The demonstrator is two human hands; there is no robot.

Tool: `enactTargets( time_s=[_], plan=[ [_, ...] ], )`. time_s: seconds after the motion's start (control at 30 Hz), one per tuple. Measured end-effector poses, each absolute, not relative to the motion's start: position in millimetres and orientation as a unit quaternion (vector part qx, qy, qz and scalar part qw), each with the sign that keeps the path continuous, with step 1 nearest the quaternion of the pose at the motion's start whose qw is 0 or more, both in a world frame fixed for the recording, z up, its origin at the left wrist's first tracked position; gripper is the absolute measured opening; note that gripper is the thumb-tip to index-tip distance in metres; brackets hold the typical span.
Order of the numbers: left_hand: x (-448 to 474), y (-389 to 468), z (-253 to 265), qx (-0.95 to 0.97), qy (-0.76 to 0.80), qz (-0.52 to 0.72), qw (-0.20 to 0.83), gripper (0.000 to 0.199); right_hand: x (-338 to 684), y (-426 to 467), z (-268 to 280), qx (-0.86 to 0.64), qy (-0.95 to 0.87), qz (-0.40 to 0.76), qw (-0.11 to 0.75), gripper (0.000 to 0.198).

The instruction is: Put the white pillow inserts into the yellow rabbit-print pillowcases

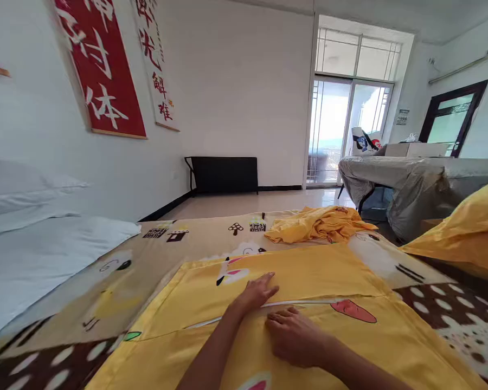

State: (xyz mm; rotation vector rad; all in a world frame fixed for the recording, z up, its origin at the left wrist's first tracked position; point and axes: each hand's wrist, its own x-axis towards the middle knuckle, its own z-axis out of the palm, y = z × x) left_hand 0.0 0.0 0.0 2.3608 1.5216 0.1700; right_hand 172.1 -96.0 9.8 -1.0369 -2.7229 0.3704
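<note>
A yellow pillowcase [309, 271] with carrot and rabbit prints lies spread flat on the bed in front of me. A slit runs across its middle, with a thin white strip showing in it. My left hand [258, 292] rests on the part beyond the slit, palm down, its fingers stretched out. On the near side of the slit, my right hand [293, 336] has its fingers curled at the fabric edge, closed on the cloth. The fingertips of the right hand are partly hidden.
A patterned bed sheet [211, 230] lies underneath. White pillows [52, 254] are stacked at left. Crumpled yellow cloth [323, 223] lies at the far edge, and a yellow pillow-like bundle [467, 227] at right. Beyond stands a plastic-covered table [415, 170] with boxes.
</note>
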Motion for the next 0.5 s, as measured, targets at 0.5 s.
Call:
enactTargets(
  time_s=[0.5],
  plan=[
    [1,11,5,0.845,0.5,-0.055,0.182,0.103,174,-92,-19,-0.393,-0.883,0.182,0.179,0.019]
  ],
)
